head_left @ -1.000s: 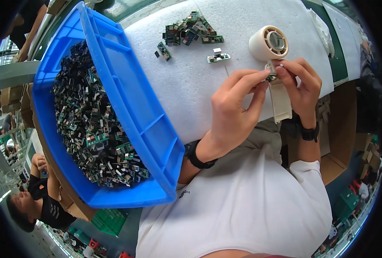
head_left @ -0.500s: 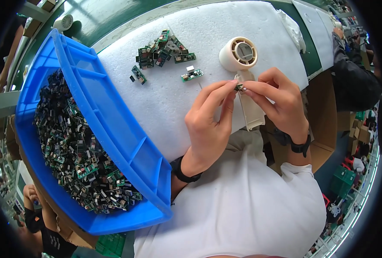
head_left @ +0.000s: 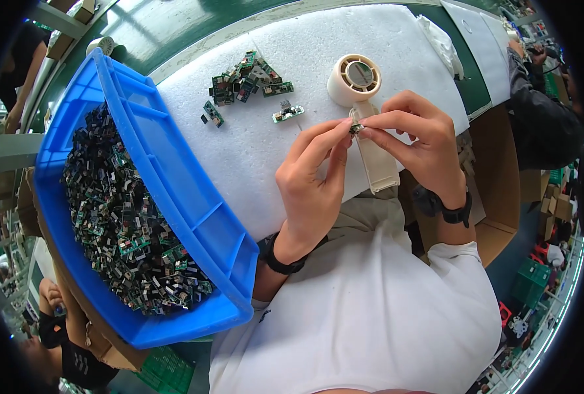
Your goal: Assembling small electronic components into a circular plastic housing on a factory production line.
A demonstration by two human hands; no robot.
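A small green circuit board (head_left: 355,129) is pinched between the fingertips of my left hand (head_left: 310,187) and my right hand (head_left: 425,141). The fingers hide most of it. Directly beneath lies a cream-white handheld fan (head_left: 336,90), its round head away from me and its long handle, an opened shell, toward me. Left of the fan, a single circuit board (head_left: 287,113) lies on the white foam sheet (head_left: 239,174). Farther off is a loose pile of similar boards (head_left: 246,80), with another board (head_left: 212,114) apart from it.
A deep blue bin (head_left: 193,197) full of small circuit boards stands at my left, against the foam sheet. An open cardboard box (head_left: 499,197) sits at my right. Another person's dark sleeve (head_left: 545,108) shows at the far right; a white fan head (head_left: 101,45) stands far left.
The whole view has shifted slightly, carrying bin, fan and hands with it. Both hands still pinch the small board over the fan, with the right fingers slightly re-placed.
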